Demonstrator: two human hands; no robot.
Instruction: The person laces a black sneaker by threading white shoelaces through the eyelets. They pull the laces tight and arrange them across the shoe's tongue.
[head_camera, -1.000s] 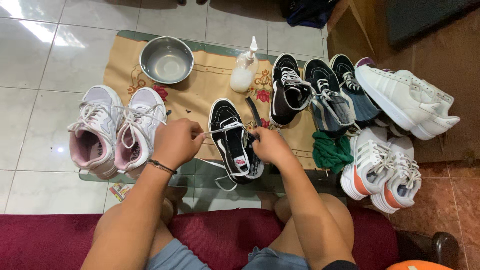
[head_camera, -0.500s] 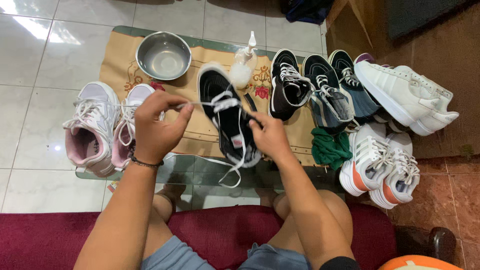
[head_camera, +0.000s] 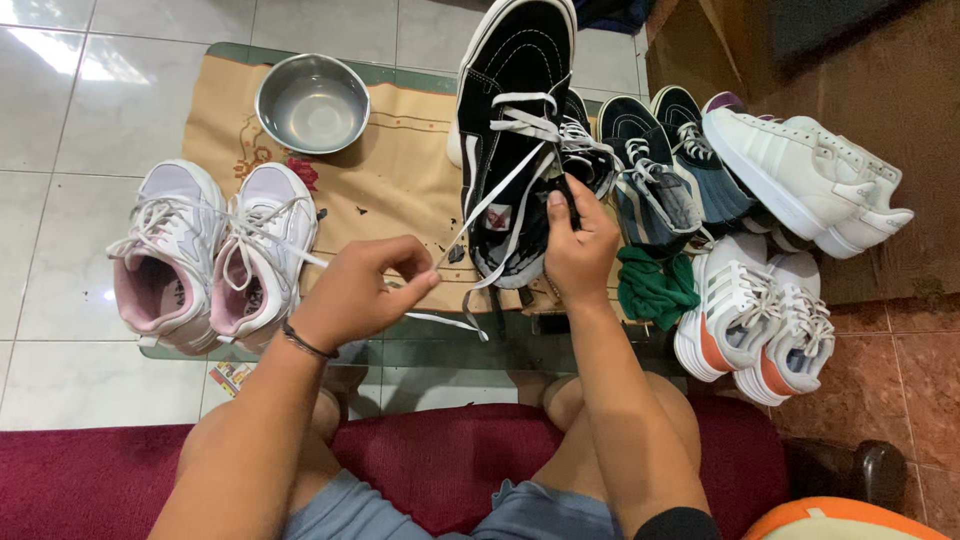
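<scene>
A black high-top sneaker (head_camera: 515, 110) with a white sole is held up above the glass table, toe pointing away from me. My right hand (head_camera: 578, 245) grips its heel end from below. My left hand (head_camera: 362, 290) pinches the end of its white lace (head_camera: 478, 215), which runs taut from the eyelets down to my fingers. A second loop of lace hangs below the shoe.
A steel bowl (head_camera: 312, 102) sits on a tan mat (head_camera: 385, 185). Two white-and-pink sneakers (head_camera: 205, 255) lie at the left. Dark sneakers (head_camera: 655, 170), white sneakers (head_camera: 800, 175), white-and-orange sneakers (head_camera: 760, 320) and a green cloth (head_camera: 655, 290) crowd the right. A red cushion (head_camera: 90, 480) is under my legs.
The black sneaker has been lifted off the table and raised toward the camera. My left hand has pulled the lace down and toward me. The view has moved closer.
</scene>
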